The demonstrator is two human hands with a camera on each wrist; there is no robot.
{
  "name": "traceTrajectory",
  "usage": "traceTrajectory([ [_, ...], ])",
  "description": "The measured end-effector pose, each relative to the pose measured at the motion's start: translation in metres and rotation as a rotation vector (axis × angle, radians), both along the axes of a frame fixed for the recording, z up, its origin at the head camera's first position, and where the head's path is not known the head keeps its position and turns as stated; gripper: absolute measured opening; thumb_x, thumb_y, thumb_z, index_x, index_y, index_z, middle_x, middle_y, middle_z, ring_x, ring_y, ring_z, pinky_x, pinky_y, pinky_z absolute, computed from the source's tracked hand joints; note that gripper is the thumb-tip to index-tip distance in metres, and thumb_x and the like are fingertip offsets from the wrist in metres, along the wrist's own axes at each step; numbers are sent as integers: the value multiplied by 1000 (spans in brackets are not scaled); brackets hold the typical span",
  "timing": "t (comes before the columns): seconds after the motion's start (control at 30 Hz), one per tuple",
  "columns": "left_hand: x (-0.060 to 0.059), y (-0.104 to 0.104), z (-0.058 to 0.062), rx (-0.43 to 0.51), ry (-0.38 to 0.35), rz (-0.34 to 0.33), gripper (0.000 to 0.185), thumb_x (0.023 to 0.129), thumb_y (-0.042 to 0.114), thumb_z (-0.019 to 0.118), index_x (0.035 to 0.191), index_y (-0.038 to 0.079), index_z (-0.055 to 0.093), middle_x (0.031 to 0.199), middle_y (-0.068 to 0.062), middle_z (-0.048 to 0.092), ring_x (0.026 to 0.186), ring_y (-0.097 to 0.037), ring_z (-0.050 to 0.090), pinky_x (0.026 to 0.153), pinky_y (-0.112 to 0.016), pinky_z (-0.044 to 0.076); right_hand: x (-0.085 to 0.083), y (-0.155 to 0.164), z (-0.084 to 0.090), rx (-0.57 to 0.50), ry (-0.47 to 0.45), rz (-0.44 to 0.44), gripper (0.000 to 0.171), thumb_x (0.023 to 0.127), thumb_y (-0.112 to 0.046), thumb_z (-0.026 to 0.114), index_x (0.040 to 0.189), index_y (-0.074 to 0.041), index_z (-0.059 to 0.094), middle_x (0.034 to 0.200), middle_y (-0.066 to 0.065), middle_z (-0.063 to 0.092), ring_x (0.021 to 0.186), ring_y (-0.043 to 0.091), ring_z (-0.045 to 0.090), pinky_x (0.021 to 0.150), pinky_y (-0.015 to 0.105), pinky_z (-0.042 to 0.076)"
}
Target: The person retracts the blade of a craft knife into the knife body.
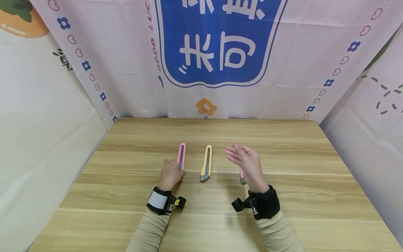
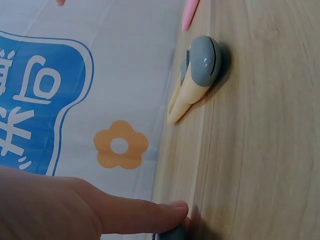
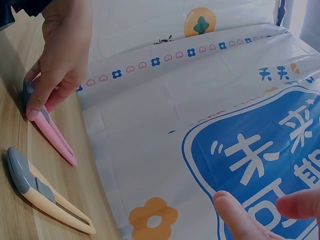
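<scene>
Three cutters lie side by side on the table. Left hand pinches the pink cutter at its near end, probably to steady it. Right hand hovers loose and empty over another pink one; the yellow cutter sits between, untouched.

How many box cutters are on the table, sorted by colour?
Pink box cutters: 2, one under the left hand at, one mostly hidden behind the right hand at
Yellow box cutter: 1
Total: 3
</scene>
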State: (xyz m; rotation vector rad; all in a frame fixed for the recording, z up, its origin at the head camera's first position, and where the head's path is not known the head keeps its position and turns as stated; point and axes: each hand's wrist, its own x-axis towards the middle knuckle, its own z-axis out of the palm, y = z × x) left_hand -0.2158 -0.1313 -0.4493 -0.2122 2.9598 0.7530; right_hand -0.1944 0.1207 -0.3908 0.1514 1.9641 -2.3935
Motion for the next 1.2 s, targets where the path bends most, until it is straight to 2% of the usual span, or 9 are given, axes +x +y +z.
traceTrajectory([
  [0.23, 0, -1, 0, -44, -20, 9, 28, 78, 15, 76, 84, -7, 60, 88, -19, 53, 68, -23, 48, 51, -26, 40, 1, 2, 1, -12, -1, 18, 35, 102, -15, 47, 129, 6, 51, 113, 11, 71, 109, 21, 69, 93, 25, 58],
  [0.43, -1, -1, 0, -61, -55, 14, 33, 78, 21, 78, 84, -5, 59, 88, -18, 52, 71, -23, 48, 52, -26, 40, 1, 4, 2, -27, -2, 17, 36, 101, -17, 48, 128, 6, 51, 105, 3, 74, 108, 21, 70, 93, 26, 58],
  [0.67, -1, -4, 0, -58, -94, 2, 37, 77, 25, 80, 84, -3, 56, 88, -16, 50, 72, -22, 47, 51, -24, 37, 2, 6, 1, -31, -17, 12, 39, 101, -17, 48, 131, 9, 48, 111, 9, 73, 111, 24, 68, 92, 25, 59],
  [0.9, -1, -7, 1, -61, -83, -15, 34, 78, 20, 78, 89, -6, 59, 87, -16, 52, 72, -22, 48, 52, -25, 39, -1, 13, 2, -38, -19, -12, 37, 102, -18, 47, 130, 7, 49, 106, 3, 74, 97, 8, 72, 92, 23, 59],
  [1.03, -1, -10, 4, -61, -84, -23, 32, 79, 17, 77, 91, -8, 61, 88, -17, 53, 72, -22, 48, 54, -26, 41, -2, 20, 5, -42, -7, -22, 39, 102, -18, 46, 131, 8, 47, 107, 2, 73, 96, 6, 71, 92, 23, 58],
  [1.2, -1, -14, 8, -58, -97, -18, 32, 79, 17, 77, 90, -8, 60, 87, -17, 53, 72, -22, 48, 55, -25, 40, -2, 27, 8, -47, 8, -34, 35, 102, -18, 46, 128, 6, 49, 97, -6, 73, 95, 5, 71, 91, 22, 58],
])
